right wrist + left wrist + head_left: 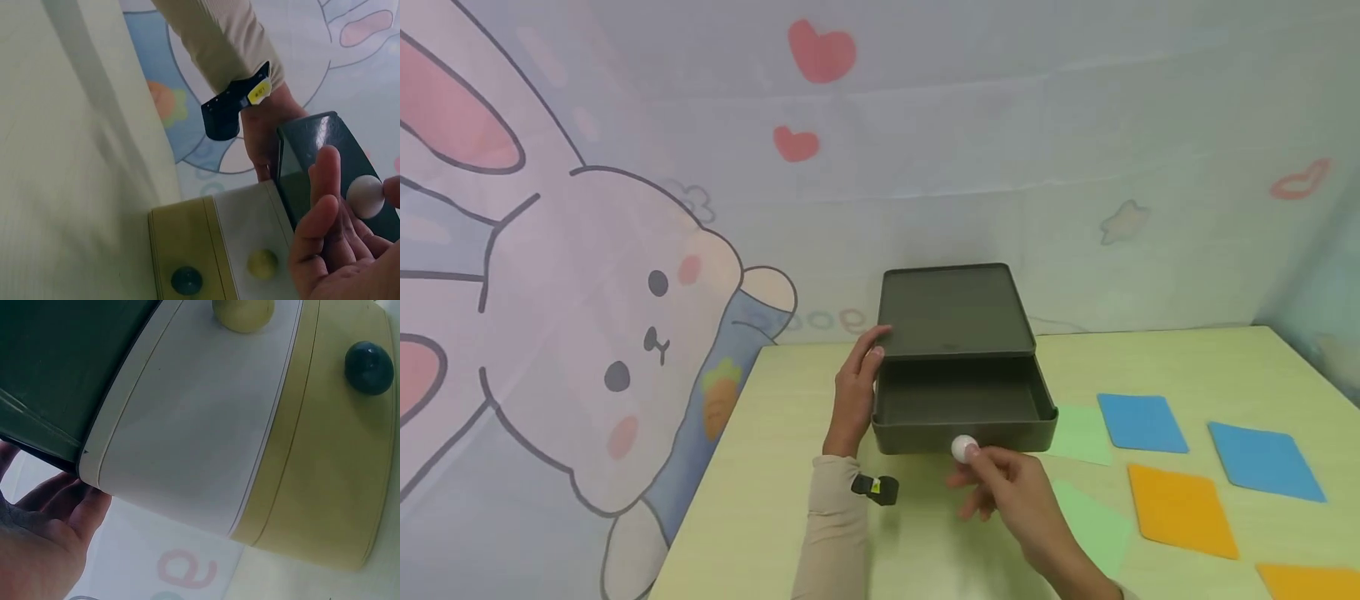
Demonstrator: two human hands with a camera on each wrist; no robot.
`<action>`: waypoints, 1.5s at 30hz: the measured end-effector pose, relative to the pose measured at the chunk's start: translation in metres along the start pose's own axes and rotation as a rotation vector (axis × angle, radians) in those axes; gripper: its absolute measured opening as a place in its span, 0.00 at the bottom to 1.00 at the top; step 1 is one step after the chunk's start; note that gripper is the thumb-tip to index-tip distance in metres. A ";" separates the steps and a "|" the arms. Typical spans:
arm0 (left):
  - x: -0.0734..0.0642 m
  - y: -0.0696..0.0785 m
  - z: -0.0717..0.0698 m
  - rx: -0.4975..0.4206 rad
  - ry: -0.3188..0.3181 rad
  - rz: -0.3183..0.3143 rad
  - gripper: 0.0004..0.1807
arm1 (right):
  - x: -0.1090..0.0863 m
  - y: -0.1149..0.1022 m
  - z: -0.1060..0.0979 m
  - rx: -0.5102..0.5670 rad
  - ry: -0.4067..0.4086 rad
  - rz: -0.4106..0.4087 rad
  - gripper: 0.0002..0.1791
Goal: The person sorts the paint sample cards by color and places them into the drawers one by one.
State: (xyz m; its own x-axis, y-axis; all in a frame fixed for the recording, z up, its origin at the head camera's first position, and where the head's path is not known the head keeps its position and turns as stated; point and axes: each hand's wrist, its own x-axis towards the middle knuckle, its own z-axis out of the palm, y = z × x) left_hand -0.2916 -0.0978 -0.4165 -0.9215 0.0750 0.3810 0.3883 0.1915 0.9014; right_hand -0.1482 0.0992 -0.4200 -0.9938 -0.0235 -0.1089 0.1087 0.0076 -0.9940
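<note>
A small chest of drawers with a dark green top [955,312] stands on the table. Its dark green top drawer [917,437] is pulled out, and the inside that shows holds nothing. Below it are a white drawer [187,425] with a yellow knob [244,314] and a yellow drawer [312,469] with a dark green knob [369,367]. My right hand [1015,492] pinches the round white knob [962,448] on the green drawer's front. My left hand [855,396] rests along the chest's left side, its fingers extended and fingertips near the top edge.
Right of the chest, blue squares [1142,422], orange squares [1182,510] and light green squares [1093,529] lie flat on the pale table [760,500]. Behind stands a wall covering [925,192] with a cartoon rabbit. A black wrist strap piece [875,488] sits at my left cuff.
</note>
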 end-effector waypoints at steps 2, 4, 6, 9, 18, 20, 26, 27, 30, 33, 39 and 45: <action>-0.001 0.000 -0.002 -0.008 0.008 -0.006 0.19 | -0.001 0.002 -0.003 -0.036 -0.073 -0.010 0.24; -0.001 0.001 -0.003 -0.003 0.016 -0.008 0.19 | -0.003 0.007 -0.006 -0.097 -0.164 -0.047 0.23; -0.001 0.001 -0.004 0.001 0.020 -0.011 0.19 | -0.005 0.012 -0.011 -0.197 -0.277 -0.105 0.20; 0.000 0.000 -0.002 -0.001 0.017 -0.013 0.19 | -0.007 0.021 -0.025 -0.415 -0.428 -0.221 0.15; -0.003 -0.003 0.002 -0.014 0.025 -0.003 0.19 | -0.003 0.034 -0.081 -0.906 -0.548 -0.394 0.16; -0.004 -0.003 0.002 -0.011 0.031 0.002 0.19 | -0.001 0.035 -0.095 -1.023 -0.534 -0.429 0.19; -0.004 -0.002 0.001 -0.019 0.042 0.003 0.19 | 0.005 0.043 -0.130 -1.269 -0.566 -0.512 0.46; -0.003 -0.002 0.001 -0.017 0.040 0.002 0.19 | 0.005 0.044 -0.134 -1.295 -0.577 -0.492 0.51; -0.003 -0.002 0.002 -0.018 0.034 0.004 0.19 | 0.005 0.048 -0.144 -1.389 -0.577 -0.428 0.61; -0.003 -0.001 0.003 -0.017 0.029 0.002 0.19 | 0.006 0.053 -0.149 -1.452 -0.552 -0.448 0.64; -0.004 0.000 0.004 -0.009 0.025 0.002 0.19 | 0.009 0.061 -0.150 -1.507 -0.543 -0.569 0.68; -0.003 0.000 0.003 -0.006 0.036 0.013 0.19 | 0.015 0.059 -0.147 -1.514 -0.514 -0.666 0.64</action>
State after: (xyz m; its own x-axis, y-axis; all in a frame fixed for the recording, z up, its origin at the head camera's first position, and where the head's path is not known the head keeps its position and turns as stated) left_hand -0.2884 -0.0950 -0.4180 -0.9156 0.0419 0.3999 0.4005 0.1849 0.8975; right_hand -0.1603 0.2468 -0.4795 -0.7136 -0.7006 -0.0047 -0.7005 0.7136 -0.0128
